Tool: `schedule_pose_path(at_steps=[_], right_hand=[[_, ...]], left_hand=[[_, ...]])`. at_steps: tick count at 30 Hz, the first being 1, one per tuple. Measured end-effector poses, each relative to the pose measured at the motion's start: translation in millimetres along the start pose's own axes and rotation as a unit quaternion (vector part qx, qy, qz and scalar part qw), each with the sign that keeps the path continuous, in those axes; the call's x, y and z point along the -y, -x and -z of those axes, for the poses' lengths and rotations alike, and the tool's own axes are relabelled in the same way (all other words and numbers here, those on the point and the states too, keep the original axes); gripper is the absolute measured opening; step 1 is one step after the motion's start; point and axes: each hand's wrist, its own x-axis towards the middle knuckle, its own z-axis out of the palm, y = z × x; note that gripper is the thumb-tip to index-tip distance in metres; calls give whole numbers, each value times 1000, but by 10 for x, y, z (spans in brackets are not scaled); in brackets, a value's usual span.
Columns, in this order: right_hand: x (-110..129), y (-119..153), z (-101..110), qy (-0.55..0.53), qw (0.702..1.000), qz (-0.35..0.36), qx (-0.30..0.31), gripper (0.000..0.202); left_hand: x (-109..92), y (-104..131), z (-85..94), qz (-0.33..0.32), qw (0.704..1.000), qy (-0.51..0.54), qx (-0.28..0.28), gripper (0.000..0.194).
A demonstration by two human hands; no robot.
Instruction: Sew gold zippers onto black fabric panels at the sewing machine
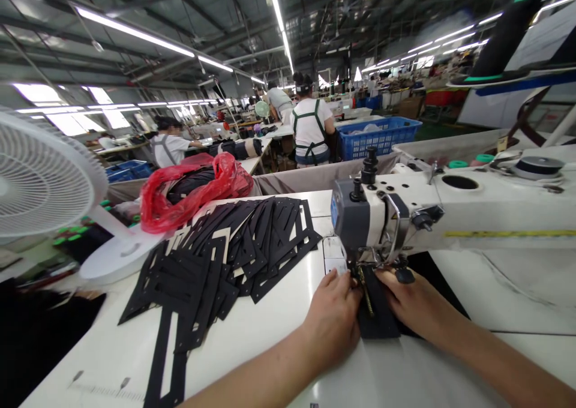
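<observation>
A black fabric piece (pixel 380 312) with a brass-toned zipper (pixel 366 294) lies under the head of a white and grey sewing machine (pixel 360 216). My left hand (pixel 335 312) rests at the left edge of this fabric, its fingertips bent beside the needle area; what they grip, if anything, is hidden. On the fabric's right side lies my right hand (pixel 411 303), its fingers reaching under the machine head and partly covered by a dark machine part. More black material shows behind the right hand.
Overlapping black cut pieces (pixel 193 282) cover the table's left side. Behind them sits a red plastic bag (pixel 180 192) with dark material. A white fan (pixel 45 174) stands far left. Beyond are a blue crate (pixel 382 138) and a person in a white shirt (pixel 310 123).
</observation>
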Motion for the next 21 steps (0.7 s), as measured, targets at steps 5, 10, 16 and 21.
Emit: schedule_pose_path(at_steps=[5, 10, 16, 21], right_hand=[[-80, 11, -108, 56, 994, -95, 1, 15], [-54, -1, -157, 79, 979, -187, 32, 19], [-128, -200, -300, 124, 948, -290, 40, 29], [-13, 18, -194, 118, 965, -234, 20, 25]], left_hand=[[-20, 9, 1, 5, 1000, -18, 8, 35], [-18, -10, 26, -15, 999, -34, 14, 26], [-9, -27, 52, -31, 999, -33, 20, 28], [-14, 76, 80, -36, 999, -22, 29, 34]])
